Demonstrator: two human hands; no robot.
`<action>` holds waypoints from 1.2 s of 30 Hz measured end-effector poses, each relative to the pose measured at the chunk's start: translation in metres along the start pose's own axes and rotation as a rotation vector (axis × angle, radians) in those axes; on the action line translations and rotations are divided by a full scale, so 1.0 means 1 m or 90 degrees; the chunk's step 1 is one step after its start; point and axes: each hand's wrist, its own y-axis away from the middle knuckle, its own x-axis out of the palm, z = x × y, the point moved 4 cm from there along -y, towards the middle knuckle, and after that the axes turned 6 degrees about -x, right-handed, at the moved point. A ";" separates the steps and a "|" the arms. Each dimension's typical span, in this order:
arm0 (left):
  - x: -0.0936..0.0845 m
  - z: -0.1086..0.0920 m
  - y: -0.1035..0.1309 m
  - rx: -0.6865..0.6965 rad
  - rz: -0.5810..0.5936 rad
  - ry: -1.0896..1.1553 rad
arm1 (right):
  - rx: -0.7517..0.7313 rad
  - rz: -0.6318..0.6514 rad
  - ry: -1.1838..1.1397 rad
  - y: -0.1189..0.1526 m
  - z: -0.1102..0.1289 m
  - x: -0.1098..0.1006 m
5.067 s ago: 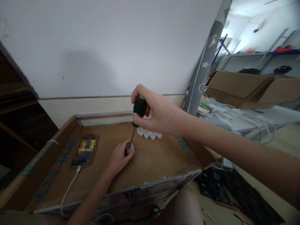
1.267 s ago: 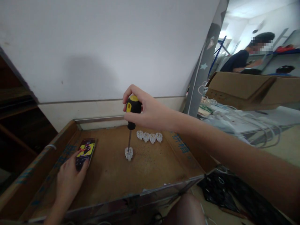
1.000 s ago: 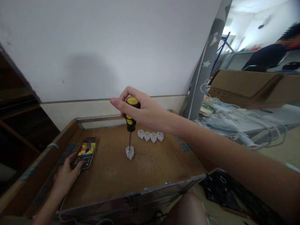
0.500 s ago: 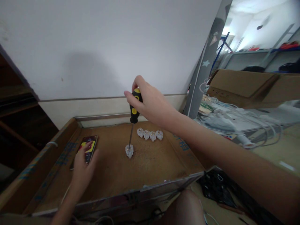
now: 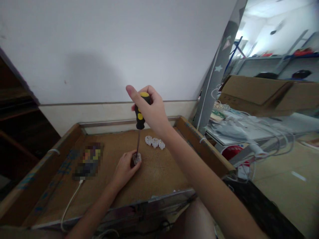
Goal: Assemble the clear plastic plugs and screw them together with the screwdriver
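A black and yellow screwdriver (image 5: 140, 120) stands nearly upright, its handle wrapped by the fingers of my right hand (image 5: 153, 108), thumb raised. Its tip meets a small clear plastic piece (image 5: 137, 158) on the brown cardboard surface (image 5: 159, 179). My left hand (image 5: 126, 167) pinches that piece between thumb and fingers. Similar clear pieces (image 5: 155, 142) lie in a row behind and to the right, partly covered by my right forearm. Exactly where the screwdriver tip sits in the piece is too small to make out.
On the left lies a phone (image 5: 88, 161), blurred out, with a white cable (image 5: 70, 200). Raised cardboard edges (image 5: 208, 146) border the surface, and a wall (image 5: 124, 49) rises behind. A side table (image 5: 229, 132) at right holds plastic bags and cables, beside a cardboard box (image 5: 254, 91).
My left hand has moved right from the phone and taken hold of the clear piece. My right hand has turned on the screwdriver handle, and its forearm has swung lower.
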 end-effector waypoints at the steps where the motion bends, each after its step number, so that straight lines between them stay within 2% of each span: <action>1: 0.000 0.000 0.000 -0.005 0.003 -0.001 | -0.079 -0.060 0.085 0.000 0.002 -0.003; 3: 0.001 0.000 -0.001 -0.015 0.010 -0.002 | -0.188 -0.088 0.207 0.001 0.008 -0.003; 5: 0.001 -0.001 -0.001 -0.019 0.010 0.000 | -0.203 -0.022 0.198 0.001 0.013 0.000; 9: 0.002 -0.001 -0.001 -0.014 0.004 0.014 | -0.073 0.137 0.003 0.002 0.011 0.010; 11: 0.002 0.000 -0.001 -0.016 0.008 0.018 | -0.002 0.165 -0.029 0.004 0.003 0.014; 12: 0.002 0.000 -0.001 -0.019 0.010 0.018 | 0.005 0.145 -0.008 0.004 0.000 0.013; 15: 0.003 0.001 -0.001 -0.028 0.019 0.013 | -0.064 0.036 0.089 0.004 0.002 0.005; 16: 0.003 0.000 -0.001 -0.030 0.021 0.013 | -0.074 0.023 0.084 0.004 0.004 0.003; 20: 0.002 -0.002 -0.001 -0.024 0.018 0.013 | 0.042 0.083 -0.095 0.009 0.007 0.007; 24: 0.002 -0.001 -0.001 -0.025 0.016 0.011 | 0.011 -0.029 -0.092 0.015 0.002 0.007; 27: 0.003 0.000 -0.001 -0.017 0.011 0.017 | 0.085 -0.078 -0.135 0.019 -0.014 0.009; 29: 0.003 0.001 -0.001 -0.013 0.008 0.021 | 0.129 -0.088 -0.182 0.021 -0.022 0.008; 36: 0.003 0.000 -0.001 -0.015 0.008 0.026 | 0.111 -0.106 -0.204 0.019 -0.023 0.002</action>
